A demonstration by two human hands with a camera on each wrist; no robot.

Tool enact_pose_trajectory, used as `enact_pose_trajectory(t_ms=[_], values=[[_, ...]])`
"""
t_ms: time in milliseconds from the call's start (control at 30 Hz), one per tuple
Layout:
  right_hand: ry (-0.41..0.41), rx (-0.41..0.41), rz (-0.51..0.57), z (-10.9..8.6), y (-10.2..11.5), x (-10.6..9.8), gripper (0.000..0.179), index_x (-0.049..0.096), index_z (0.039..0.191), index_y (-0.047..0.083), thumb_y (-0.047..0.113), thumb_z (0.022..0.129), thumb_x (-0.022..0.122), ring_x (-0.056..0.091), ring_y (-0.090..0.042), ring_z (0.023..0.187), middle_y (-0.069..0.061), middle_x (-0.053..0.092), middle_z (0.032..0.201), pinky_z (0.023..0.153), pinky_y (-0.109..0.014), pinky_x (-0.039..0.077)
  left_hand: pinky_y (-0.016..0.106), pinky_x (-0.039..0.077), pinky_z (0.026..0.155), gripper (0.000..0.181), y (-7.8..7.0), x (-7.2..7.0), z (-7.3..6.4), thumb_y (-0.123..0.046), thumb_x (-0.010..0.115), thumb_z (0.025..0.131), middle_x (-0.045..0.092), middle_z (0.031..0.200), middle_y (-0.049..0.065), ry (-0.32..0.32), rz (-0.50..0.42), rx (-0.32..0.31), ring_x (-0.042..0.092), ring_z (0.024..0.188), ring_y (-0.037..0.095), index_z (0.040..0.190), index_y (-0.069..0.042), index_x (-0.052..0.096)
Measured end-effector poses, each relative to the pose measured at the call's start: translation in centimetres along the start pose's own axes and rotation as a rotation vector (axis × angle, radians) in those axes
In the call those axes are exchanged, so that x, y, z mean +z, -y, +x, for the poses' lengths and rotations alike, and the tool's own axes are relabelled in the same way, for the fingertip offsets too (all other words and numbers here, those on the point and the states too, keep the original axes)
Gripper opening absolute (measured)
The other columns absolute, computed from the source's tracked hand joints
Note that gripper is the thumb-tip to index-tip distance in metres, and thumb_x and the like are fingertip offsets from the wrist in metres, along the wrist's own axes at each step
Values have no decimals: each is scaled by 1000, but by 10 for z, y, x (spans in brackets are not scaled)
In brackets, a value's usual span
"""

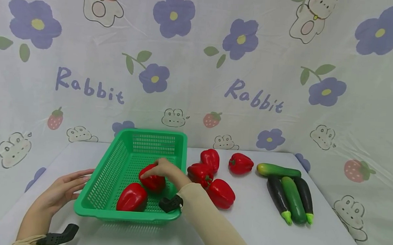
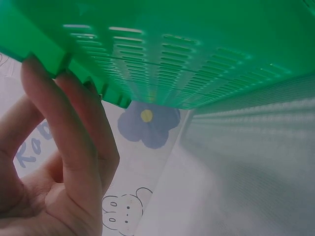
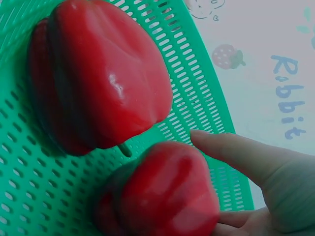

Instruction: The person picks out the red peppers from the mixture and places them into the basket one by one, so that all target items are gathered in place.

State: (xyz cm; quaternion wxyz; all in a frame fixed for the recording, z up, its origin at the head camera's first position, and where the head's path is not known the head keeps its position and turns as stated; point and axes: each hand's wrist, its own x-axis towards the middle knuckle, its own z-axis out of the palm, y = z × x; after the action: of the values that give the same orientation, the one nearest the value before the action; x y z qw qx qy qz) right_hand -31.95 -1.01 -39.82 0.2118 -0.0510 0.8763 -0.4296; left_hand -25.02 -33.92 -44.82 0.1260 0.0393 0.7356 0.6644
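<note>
In the head view a green plastic basket (image 1: 130,215) stands on the left part of the table with two red bell peppers inside. My left hand (image 1: 60,189) is at its left side; in the left wrist view the fingertips (image 2: 34,66) touch the rim from below. Inside the basket, my right hand (image 1: 164,170) is over the farther bell pepper (image 1: 154,184). The right wrist view shows the thumb (image 3: 236,150) straight and a little apart from that pepper (image 3: 167,191), other fingers partly hidden behind it. The nearer bell pepper (image 1: 132,197) lies beside it.
Right of the basket lie several red bell peppers (image 1: 221,193), one of them (image 1: 240,164) set apart. Farther right are two dark eggplants (image 1: 278,195) and two green cucumbers (image 1: 293,200). A patterned cloth (image 1: 191,100) hangs behind the white table (image 1: 254,227).
</note>
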Motion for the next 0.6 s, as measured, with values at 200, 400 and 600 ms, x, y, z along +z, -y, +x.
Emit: enact_pose_trajectory(t_ms=[200, 400, 600], values=[[-8, -41, -38, -5, 3, -7, 81, 44, 143, 4, 33, 77, 81, 49, -30, 128, -13, 50, 142, 104, -50, 45, 34, 54, 84, 30, -2, 2, 1, -24, 49, 103, 63, 112, -29, -6, 25, 2, 60, 104, -8, 131, -32, 58], [13, -97, -43, -11, 6, -16, 83, 41, 146, 4, 35, 78, 79, 47, -30, 133, -14, 48, 147, 105, -51, 44, 33, 54, 83, 29, -2, 1, 0, -22, 49, 103, 64, 112, -28, -1, 7, 8, 61, 103, -7, 128, -33, 60], [27, -174, -51, -16, 4, -23, 85, 38, 148, 3, 36, 80, 78, 43, -30, 138, -14, 45, 150, 107, -48, 43, 31, 55, 83, 30, 0, 0, -2, -18, 48, 103, 65, 114, -26, 27, -44, 30, 62, 105, -6, 123, -35, 62]])
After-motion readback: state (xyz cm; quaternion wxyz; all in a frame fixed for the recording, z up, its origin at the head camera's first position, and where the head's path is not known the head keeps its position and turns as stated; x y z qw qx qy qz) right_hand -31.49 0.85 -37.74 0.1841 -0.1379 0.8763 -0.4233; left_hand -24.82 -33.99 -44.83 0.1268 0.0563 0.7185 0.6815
